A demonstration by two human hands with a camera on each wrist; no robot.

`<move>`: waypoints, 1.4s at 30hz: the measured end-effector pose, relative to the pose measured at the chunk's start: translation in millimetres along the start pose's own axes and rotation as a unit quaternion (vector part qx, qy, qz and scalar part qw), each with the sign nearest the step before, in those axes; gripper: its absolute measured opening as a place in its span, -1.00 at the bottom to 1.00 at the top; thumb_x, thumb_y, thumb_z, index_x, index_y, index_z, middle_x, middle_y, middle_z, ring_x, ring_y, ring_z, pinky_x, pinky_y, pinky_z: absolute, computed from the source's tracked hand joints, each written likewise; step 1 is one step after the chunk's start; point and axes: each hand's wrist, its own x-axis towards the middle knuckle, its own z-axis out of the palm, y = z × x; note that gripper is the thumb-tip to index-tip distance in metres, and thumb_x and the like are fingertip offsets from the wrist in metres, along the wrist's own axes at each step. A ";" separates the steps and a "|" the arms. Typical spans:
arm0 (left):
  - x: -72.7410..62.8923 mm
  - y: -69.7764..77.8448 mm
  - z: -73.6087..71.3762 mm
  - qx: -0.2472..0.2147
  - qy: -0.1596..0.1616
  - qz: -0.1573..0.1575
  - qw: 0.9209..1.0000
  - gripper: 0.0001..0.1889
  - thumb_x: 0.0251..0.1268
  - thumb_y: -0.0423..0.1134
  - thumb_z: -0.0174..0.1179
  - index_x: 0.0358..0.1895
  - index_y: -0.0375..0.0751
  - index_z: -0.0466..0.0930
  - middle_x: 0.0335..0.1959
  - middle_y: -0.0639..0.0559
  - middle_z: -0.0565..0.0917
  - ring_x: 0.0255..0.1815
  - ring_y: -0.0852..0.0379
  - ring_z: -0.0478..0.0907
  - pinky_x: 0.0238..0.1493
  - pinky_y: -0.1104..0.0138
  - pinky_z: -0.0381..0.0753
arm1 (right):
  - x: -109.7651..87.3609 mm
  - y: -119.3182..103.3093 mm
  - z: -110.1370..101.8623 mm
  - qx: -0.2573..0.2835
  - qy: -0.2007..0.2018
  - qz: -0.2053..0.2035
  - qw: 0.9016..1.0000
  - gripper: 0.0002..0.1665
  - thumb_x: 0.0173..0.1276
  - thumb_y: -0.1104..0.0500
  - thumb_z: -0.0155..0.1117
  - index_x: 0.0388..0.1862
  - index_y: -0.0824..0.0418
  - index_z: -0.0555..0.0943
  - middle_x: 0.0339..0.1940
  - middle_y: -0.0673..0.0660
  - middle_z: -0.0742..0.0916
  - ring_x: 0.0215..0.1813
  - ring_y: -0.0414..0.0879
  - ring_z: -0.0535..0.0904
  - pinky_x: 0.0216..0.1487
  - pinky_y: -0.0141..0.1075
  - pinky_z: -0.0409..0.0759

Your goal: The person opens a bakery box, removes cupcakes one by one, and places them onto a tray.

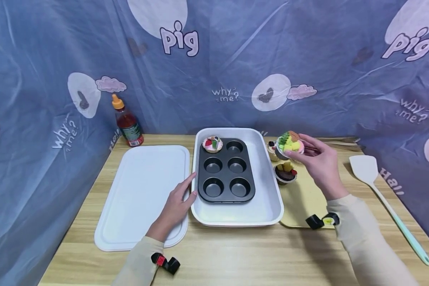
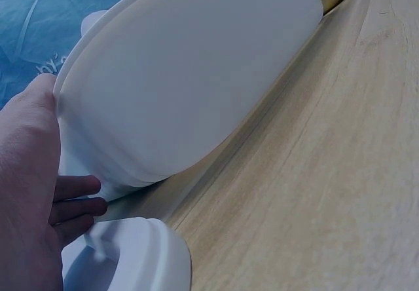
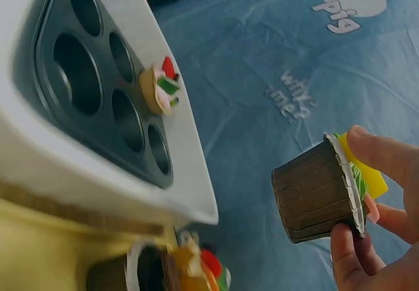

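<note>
My right hand (image 1: 319, 163) pinches a cupcake (image 3: 314, 196) by its top edge, above the yellow board. Green, yellow and brown toppings cover it, and its pleated cup is dark brown. At the left rim of the white rectangular tub (image 1: 268, 200), my left hand (image 1: 175, 204) rests with straight fingers and thumb against the side. Inside the tub lies a dark muffin pan (image 1: 226, 169). A cupcake with pink and white topping (image 1: 212, 144) sits in its back left cup; the other cups hold nothing. Below the held cupcake, a chocolate cupcake (image 1: 285, 173) stands on the yellow board (image 1: 304, 202).
Another cupcake (image 1: 271, 150) stands partly hidden behind the held one. A white lid (image 1: 143, 194) lies left of the tub. The sauce bottle (image 1: 129, 123) stands at the back left, and a white spatula (image 1: 386, 202) with a mint handle lies at the right.
</note>
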 end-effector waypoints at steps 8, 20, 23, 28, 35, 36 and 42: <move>-2.2 2.4 -3.5 0.001 -0.001 -0.006 1.000 -0.40 0.50 -0.13 0.10 0.55 0.22 0.25 0.45 -0.14 0.44 0.49 -0.16 0.35 0.52 -0.12 0.27 | -16.8 15.8 -32.3 -0.029 0.036 0.045 0.998 -0.19 0.09 0.21 0.63 0.36 0.18 0.56 -0.22 -0.44 0.68 -0.17 -0.54 0.64 -0.16 -0.71 0.57; -3.1 -0.9 -4.7 -0.001 0.010 0.004 1.000 -0.41 0.50 -0.17 0.09 0.55 0.15 0.27 0.45 -0.17 0.45 0.49 -0.17 0.36 0.51 -0.11 0.29 | -22.3 50.5 -56.0 -0.040 0.063 0.087 0.993 -0.16 0.08 0.19 0.64 0.38 0.19 0.54 -0.27 -0.48 0.68 -0.18 -0.56 0.61 -0.24 -0.73 0.55; -3.3 -1.3 -4.3 -0.004 0.012 0.005 1.000 -0.42 0.50 -0.18 0.09 0.55 0.14 0.28 0.43 -0.18 0.46 0.49 -0.17 0.36 0.51 -0.10 0.29 | -21.4 59.9 -56.9 -0.047 0.061 0.093 0.993 -0.15 0.08 0.18 0.64 0.39 0.20 0.53 -0.31 -0.50 0.67 -0.20 -0.57 0.61 -0.25 -0.73 0.55; -2.9 -2.4 -2.7 0.001 0.020 0.017 1.000 -0.41 0.48 -0.21 0.11 0.54 0.11 0.30 0.41 -0.20 0.48 0.46 -0.18 0.40 0.49 -0.10 0.31 | -23.4 75.5 -56.4 -0.055 0.059 0.101 0.992 -0.14 0.08 0.16 0.64 0.38 0.26 0.53 -0.33 -0.54 0.66 -0.25 -0.58 0.60 -0.27 -0.72 0.55; -1.6 -2.4 -1.1 0.000 0.024 0.026 0.999 -0.40 0.45 -0.23 0.12 0.53 0.12 0.31 0.40 -0.21 0.49 0.43 -0.20 0.42 0.48 -0.11 0.33 | -26.3 91.5 -59.0 -0.074 0.056 0.103 0.990 -0.15 0.10 0.10 0.63 0.37 0.28 0.53 -0.37 -0.56 0.63 -0.26 -0.59 0.57 -0.27 -0.73 0.53; -1.4 -2.5 -1.0 0.000 0.023 0.026 0.999 -0.40 0.46 -0.23 0.12 0.53 0.13 0.31 0.40 -0.21 0.49 0.43 -0.19 0.42 0.48 -0.11 0.33 | -26.5 93.6 -59.2 -0.078 0.055 0.100 0.990 -0.14 0.10 0.09 0.63 0.37 0.29 0.53 -0.37 -0.56 0.62 -0.26 -0.59 0.57 -0.27 -0.73 0.53; 0.3 -2.9 0.1 -0.003 0.015 0.020 1.000 -0.41 0.47 -0.20 0.11 0.54 0.15 0.30 0.41 -0.18 0.49 0.45 -0.16 0.41 0.49 -0.08 0.32 | -28.2 105.7 -60.8 -0.099 0.051 0.090 0.990 -0.12 0.09 0.08 0.64 0.36 0.36 0.52 -0.38 -0.60 0.59 -0.27 -0.61 0.56 -0.26 -0.72 0.54</move>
